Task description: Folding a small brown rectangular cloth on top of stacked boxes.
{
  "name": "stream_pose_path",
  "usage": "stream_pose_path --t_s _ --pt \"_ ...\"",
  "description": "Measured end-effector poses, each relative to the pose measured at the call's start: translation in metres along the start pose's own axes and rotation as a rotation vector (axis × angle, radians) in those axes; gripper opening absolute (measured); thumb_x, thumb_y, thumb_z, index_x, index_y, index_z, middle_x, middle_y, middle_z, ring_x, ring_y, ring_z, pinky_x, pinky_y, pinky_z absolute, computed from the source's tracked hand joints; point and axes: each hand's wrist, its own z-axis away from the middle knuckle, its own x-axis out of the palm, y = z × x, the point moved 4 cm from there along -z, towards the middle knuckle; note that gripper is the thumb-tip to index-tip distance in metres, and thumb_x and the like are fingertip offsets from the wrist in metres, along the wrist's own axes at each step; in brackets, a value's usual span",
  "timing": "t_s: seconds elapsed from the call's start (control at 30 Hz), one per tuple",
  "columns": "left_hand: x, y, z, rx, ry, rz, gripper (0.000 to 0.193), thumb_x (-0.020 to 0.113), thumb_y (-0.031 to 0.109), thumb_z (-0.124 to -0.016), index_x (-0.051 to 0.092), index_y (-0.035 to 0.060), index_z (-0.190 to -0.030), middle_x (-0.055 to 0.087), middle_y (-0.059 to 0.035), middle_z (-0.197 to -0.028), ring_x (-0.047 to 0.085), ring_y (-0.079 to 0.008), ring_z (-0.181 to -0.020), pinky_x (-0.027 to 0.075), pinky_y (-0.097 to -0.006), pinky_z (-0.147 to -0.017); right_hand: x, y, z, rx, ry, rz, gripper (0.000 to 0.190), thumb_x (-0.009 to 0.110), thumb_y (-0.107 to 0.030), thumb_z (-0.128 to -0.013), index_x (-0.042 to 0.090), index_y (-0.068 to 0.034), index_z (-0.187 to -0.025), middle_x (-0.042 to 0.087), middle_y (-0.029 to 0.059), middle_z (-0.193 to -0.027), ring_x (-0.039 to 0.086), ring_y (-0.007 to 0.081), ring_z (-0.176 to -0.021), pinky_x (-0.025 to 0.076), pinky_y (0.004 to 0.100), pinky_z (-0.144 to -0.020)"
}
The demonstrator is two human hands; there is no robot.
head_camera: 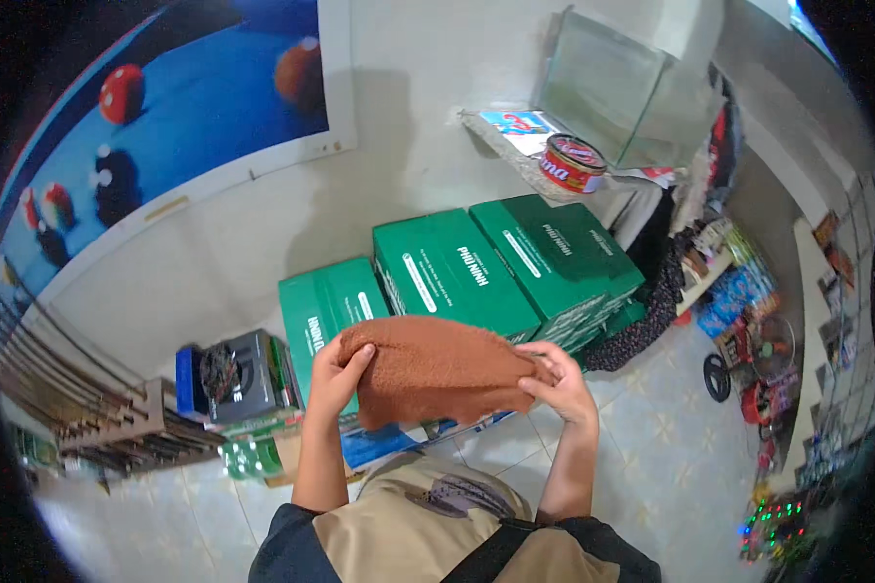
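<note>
A reddish-brown terry cloth (437, 368) is stretched between my two hands in front of my body. My left hand (341, 375) grips its left end, thumb on the near face. At the other end, my right hand (560, 382) pinches a bunched corner between thumb and fingers. The cloth's lower edge hangs loose and wavy. Just beyond it stand green cardboard boxes: one on the left (332, 295), one in the middle (437, 255), and one on the right (554, 248). The cloth hides part of their near sides.
A red round tin (572, 164) and a glass tank (605, 91) sit on a wall shelf (499, 153) above the boxes. A dark box (240, 379) and a rack of cues (117, 423) stand left. Assorted goods, including a fan (773, 346), line the right side. A billiards poster (211, 80) covers the wall.
</note>
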Motion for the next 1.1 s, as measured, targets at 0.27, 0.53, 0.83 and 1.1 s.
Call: stream_pose_path --t_s 0.27,0.53,0.83,1.1 --pt "0.026 -0.014 0.032 -0.060 0.067 -0.052 0.027 0.062 0.011 -0.094 0.063 -0.0030 -0.117 0.068 -0.0046 -0.106 0.062 -0.0108 -0.097 0.051 -0.0274 -0.085 -0.044 0.011 -0.029 -0.075 0.164 0.008 0.032 0.067 -0.004 -0.089 0.059 -0.002 -0.120 0.064 0.0074 -0.117 0.059 0.0142 -0.109 0.044 0.0274 -0.096" --pt "0.034 -0.022 0.033 -0.134 0.009 0.016 0.043 0.059 0.008 -0.097 0.051 -0.0021 -0.137 0.063 -0.0055 -0.123 0.057 -0.0114 -0.110 0.047 -0.0290 -0.094 -0.044 -0.002 -0.062 -0.121 0.218 0.118 0.023 0.063 -0.003 -0.092 0.063 0.000 -0.114 0.069 0.0077 -0.111 0.063 0.0134 -0.101 0.049 0.0275 -0.090" --pt "0.051 -0.044 -0.044 -0.144 -0.039 0.099 0.041 0.055 0.013 -0.100 0.052 0.0037 -0.140 0.057 -0.0069 -0.138 0.055 -0.0109 -0.116 0.043 -0.0268 -0.099 -0.075 -0.030 -0.123 -0.237 0.125 0.310 0.030 0.062 0.002 -0.091 0.062 0.001 -0.120 0.069 0.0077 -0.114 0.064 0.0100 -0.100 0.050 0.0233 -0.085" --pt "0.057 -0.080 -0.125 0.061 0.101 -1.164 0.055 0.060 0.022 -0.094 0.042 0.0117 -0.145 0.060 -0.0239 -0.125 0.057 -0.0455 -0.113 0.047 -0.0498 -0.097 -0.075 0.015 -0.232 -0.460 0.187 1.094 0.040 0.053 -0.013 -0.095 0.053 -0.008 -0.135 0.045 0.0212 -0.146 0.049 0.0411 -0.127 0.040 0.0476 -0.105"
